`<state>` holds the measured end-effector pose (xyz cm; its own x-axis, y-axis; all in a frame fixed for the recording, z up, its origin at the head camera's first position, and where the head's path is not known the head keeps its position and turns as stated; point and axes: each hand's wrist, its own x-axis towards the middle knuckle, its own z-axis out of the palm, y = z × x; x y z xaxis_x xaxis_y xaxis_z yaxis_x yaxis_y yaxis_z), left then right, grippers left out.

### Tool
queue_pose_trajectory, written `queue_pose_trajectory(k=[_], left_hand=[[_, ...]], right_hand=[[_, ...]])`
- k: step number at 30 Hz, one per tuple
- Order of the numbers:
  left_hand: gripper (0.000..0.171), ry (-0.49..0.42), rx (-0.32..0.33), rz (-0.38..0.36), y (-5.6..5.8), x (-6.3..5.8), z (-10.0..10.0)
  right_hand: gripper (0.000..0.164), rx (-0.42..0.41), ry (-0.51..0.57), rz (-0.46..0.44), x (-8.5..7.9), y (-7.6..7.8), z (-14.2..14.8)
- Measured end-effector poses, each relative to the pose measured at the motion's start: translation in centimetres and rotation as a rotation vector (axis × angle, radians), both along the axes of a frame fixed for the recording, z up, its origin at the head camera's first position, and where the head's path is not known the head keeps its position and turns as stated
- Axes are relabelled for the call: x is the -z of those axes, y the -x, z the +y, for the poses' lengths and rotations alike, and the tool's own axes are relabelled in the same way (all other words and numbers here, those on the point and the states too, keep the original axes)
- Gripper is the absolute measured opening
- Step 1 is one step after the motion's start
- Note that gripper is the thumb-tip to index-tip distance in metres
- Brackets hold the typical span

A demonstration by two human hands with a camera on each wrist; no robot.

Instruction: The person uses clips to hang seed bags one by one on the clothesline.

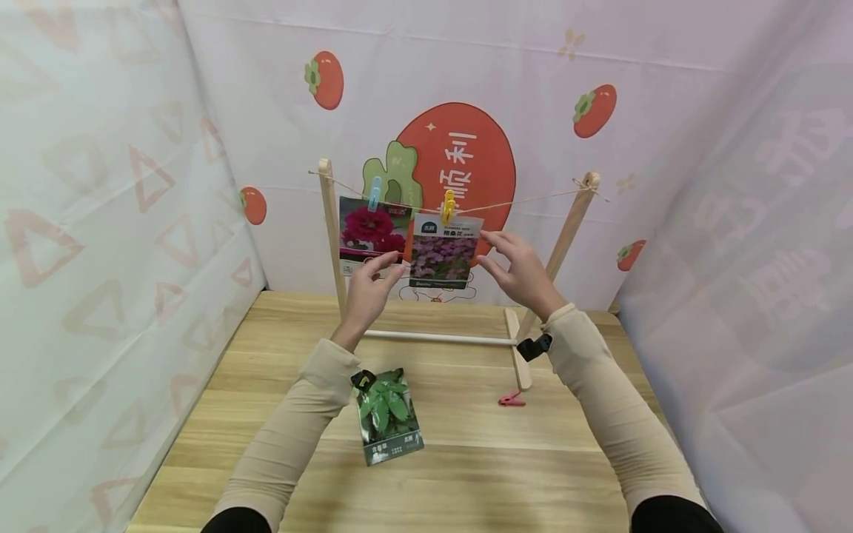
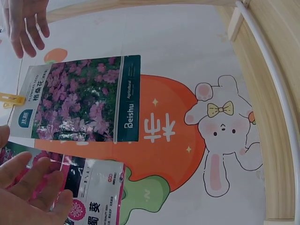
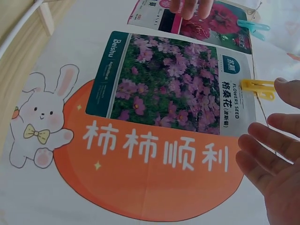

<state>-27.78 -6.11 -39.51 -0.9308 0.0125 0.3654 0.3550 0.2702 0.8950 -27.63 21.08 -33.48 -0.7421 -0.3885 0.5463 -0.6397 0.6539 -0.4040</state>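
A seed packet with small purple-pink flowers (image 1: 443, 259) hangs from a string, held at its top edge by a yellow clothespin (image 1: 449, 207). Left of it hangs another packet with a magenta bloom (image 1: 372, 226), under a light blue clothespin (image 1: 375, 194). My left hand (image 1: 371, 290), fingers relaxed, is just below and in front of the magenta packet and grips nothing. On the other side my right hand (image 1: 516, 268) is spread beside the purple-flower packet's right edge, fingertips close to it, likewise holding nothing.
On the wooden table (image 1: 466, 474) lies a green-leaf seed packet (image 1: 389, 416), partly under the left wrist. A pink clothespin (image 1: 512, 400) lies near the stand's right foot (image 1: 518, 355). Two wooden posts (image 1: 573, 226) carry the string, with a white rod (image 1: 440, 338) joining them low down.
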Motion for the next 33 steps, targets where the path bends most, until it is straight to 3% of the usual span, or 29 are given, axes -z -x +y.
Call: queue_pose_trajectory(k=[5,12,19,27,33], left_hand=[[0.04,0.022,-0.005,0.058,-0.1,-0.1,-0.5],[0.042,0.029,0.016,0.019,-0.3,0.4,-1.2],[0.042,0.023,-0.01,0.033,-0.5,0.8,-2.2],[0.048,0.095,0.033,-0.057,-0.8,1.2,-2.7],[0.052,0.17,0.044,-0.078,-1.1,1.7,-2.9]], right_hand=[[0.049,-0.004,-0.006,-0.022,0.5,-0.5,0.4],[0.049,0.025,0.001,-0.041,1.5,-1.3,0.9],[0.045,0.034,0.027,-0.039,2.4,-2.0,1.4],[0.047,0.061,0.061,-0.061,4.2,-2.5,1.9],[0.048,0.082,0.072,-0.108,5.7,-3.1,2.2]])
